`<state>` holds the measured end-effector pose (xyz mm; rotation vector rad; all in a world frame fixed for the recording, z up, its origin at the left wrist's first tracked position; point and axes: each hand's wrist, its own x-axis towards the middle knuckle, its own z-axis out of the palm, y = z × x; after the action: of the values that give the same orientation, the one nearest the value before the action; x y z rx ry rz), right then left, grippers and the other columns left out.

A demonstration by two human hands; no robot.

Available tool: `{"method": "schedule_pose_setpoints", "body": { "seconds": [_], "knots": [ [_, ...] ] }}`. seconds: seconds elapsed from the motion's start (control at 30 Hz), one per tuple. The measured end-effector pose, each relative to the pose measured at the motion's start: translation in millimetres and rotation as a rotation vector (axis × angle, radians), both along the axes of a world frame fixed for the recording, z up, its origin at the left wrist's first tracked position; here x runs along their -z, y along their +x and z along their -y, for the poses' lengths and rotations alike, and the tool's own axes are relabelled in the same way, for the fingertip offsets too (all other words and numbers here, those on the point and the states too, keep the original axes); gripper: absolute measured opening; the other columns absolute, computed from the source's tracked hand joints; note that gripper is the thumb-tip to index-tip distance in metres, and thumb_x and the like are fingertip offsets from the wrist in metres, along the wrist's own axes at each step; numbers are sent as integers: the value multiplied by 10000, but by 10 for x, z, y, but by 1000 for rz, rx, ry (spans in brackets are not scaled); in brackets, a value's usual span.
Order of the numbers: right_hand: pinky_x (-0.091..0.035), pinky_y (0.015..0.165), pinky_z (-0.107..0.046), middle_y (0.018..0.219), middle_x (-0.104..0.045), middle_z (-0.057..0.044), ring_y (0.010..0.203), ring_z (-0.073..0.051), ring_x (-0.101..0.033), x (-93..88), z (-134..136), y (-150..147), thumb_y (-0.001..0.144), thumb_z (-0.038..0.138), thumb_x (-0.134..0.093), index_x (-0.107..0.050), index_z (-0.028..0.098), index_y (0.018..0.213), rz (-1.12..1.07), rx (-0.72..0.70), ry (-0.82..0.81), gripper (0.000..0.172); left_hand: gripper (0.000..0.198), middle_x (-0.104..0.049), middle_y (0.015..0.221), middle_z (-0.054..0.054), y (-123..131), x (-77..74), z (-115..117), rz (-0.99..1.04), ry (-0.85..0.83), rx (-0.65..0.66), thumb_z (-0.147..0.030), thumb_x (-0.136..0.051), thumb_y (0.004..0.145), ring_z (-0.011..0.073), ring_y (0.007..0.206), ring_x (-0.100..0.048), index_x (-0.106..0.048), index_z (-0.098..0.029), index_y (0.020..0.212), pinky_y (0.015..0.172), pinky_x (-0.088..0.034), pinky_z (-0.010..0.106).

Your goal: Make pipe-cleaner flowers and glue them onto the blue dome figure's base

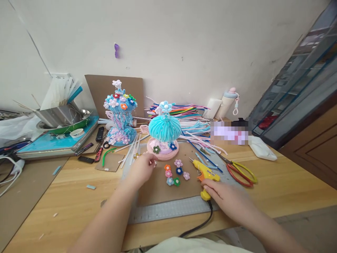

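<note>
My right hand is closed round the handle of a yellow hot glue gun, whose nozzle points away to the left. My left hand has its fingers pinched together at the front left of a pink round base; a pale bit shows by the fingertips, too small to name. On that base stands a turquoise pipe-cleaner dome topped by a light blue flower. Green and dark blue flowers sit on the base. Several loose fuzzy flowers lie between my hands.
A brown cardboard sheet covers a grey cutting mat. Scissors lie to the right. A flower-covered pipe-cleaner piece stands at the back left, and bundled pipe cleaners lie behind. The gun's black cord runs toward me.
</note>
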<state>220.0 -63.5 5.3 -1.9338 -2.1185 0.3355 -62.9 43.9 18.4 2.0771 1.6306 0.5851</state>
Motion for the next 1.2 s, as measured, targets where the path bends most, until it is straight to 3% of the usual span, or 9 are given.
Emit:
{"method": "schedule_pose_setpoints", "body": {
  "seconds": [0.1, 0.27, 0.4, 0.57, 0.7, 0.93, 1.03, 1.13, 1.2],
  "knots": [
    [-461, 570, -309, 857, -723, -31, 752, -238, -672, 132, 23, -16, 903, 392, -345, -663, 292, 945, -61, 58, -39, 336, 211, -691, 883, 31, 215, 72, 145, 18, 39, 64, -156, -533, 749, 167, 787, -601, -692, -220, 872, 659, -402, 241],
    [-504, 675, -312, 910, -694, -55, 791, -209, -648, 254, 111, 33, 868, 366, -433, -643, 235, 921, -389, 143, 138, 253, 169, -685, 832, 32, 302, 156, 205, 19, 51, 80, -158, -540, 763, 163, 733, -587, -689, -215, 821, 633, -388, 249],
    [-466, 457, -254, 742, -607, -16, 529, -142, -573, 260, 87, 16, 849, 384, -487, -589, 220, 922, -746, 181, 152, 207, 176, -679, 780, 26, 274, 194, 160, 25, 48, 82, -125, -540, 749, 161, 721, -586, -686, -211, 796, 631, -386, 249],
    [-411, 377, -192, 669, -526, 63, 411, -72, -486, 111, -129, -179, 812, 361, -583, -483, 232, 840, -1195, 192, 171, 166, 193, -685, 824, 30, 274, 189, 147, 54, 61, 99, -147, -528, 770, 165, 768, -592, -690, -217, 847, 659, -393, 255],
    [-525, 555, -205, 769, -610, 57, 653, -107, -625, -45, -269, -303, 694, 272, -733, -422, 239, 818, -1639, 296, 246, 336, 180, -673, 868, 53, 292, 146, 172, 75, 81, 86, -177, -512, 794, 168, 780, -580, -687, -193, 833, 673, -392, 262],
    [-576, 625, -213, 844, -699, -44, 726, -125, -675, -285, -270, -181, 768, 183, -672, -575, 179, 946, -2011, 459, 31, 202, 175, -657, 792, 48, 306, 42, 185, 110, 27, 105, -224, -515, 802, 170, 735, -558, -682, -173, 806, 646, -378, 264],
    [-584, 654, -204, 848, -702, -43, 753, -116, -681, -424, -283, -122, 858, 146, -546, -605, 180, 949, -2131, 596, 34, 114, 224, -657, 761, 31, 361, -50, 417, 185, -102, 150, -324, -512, 823, 157, 701, -564, -674, -174, 861, 640, -395, 250],
    [-578, 727, -198, 843, -696, -29, 803, -108, -679, -502, -364, -7, 887, 161, -503, -627, 186, 879, -2172, 633, 89, 127, 381, -649, 828, 36, 386, -195, 835, 584, -550, 389, -464, -426, 872, 145, 781, -558, -622, -169, 1013, 716, -403, 236],
    [-571, 753, -196, 831, -688, -16, 806, -100, -673, -493, -450, 140, 886, 193, -512, -636, 200, 818, -2104, 559, 198, 141, 462, -577, 663, 5, 329, -288, 1091, 665, -791, 485, -521, -362, 886, 113, 658, -501, -610, -151, 1007, 650, -377, 212]
  ]
}}
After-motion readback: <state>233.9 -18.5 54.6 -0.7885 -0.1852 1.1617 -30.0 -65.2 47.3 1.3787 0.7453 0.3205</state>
